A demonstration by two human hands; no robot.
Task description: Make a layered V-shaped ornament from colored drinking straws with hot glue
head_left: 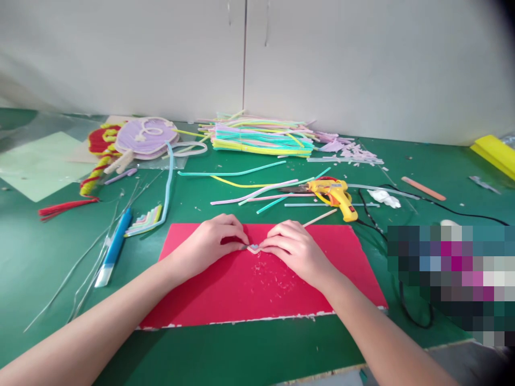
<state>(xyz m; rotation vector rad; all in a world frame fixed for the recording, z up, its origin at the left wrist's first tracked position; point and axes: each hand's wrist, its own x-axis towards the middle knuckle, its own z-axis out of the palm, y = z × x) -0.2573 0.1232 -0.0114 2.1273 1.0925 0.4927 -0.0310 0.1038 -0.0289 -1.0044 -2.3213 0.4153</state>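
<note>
My left hand (213,241) and my right hand (300,249) meet over a red board (237,292). Between them is a small bent piece of pipe cleaner (254,249), pale pink with light blue along its upper side. Thumb and fingers of each hand pinch one end of it. A pale stem (321,217) sticks out behind my right hand; whether it joins the small piece is hidden. Bits of fluff (277,276) lie scattered on the board below. Left of the board lies a stepped pastel pipe cleaner piece (145,221) with a long blue stem.
Behind the board lie a yellow glue gun (330,192), loose pipe cleaners (257,188) and a large pastel bundle (261,139). A blue-handled tool (116,244) and thin wires (82,284) are on the left. The black cord (402,289) runs at the right.
</note>
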